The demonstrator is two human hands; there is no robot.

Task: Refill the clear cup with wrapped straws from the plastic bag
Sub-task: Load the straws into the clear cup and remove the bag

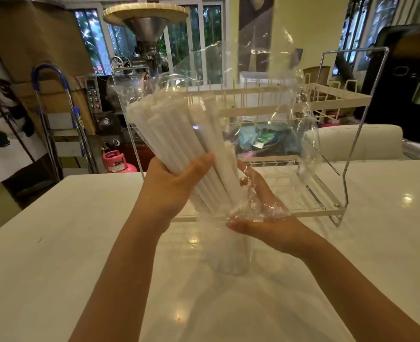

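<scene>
A thick bundle of white wrapped straws [176, 134] tilts up to the left, still inside a crinkly clear plastic bag [273, 95] that billows up and to the right. My left hand [171, 186] is wrapped around the bundle's lower half. My right hand [260, 213] cups the bag's bottom end from below, palm up. Directly under both hands the clear cup [231, 253] stands on the white table [80, 243] with a few white straws inside; its rim is hidden by the bag and my hands.
A white two-tier wire dish rack [327, 99] stands on the table just behind my hands. Beyond the table's far edge are a pink gas cylinder [117, 162], a blue-handled stepladder [63, 124], a metal machine with a funnel [147, 33], and a white chair back [357, 141].
</scene>
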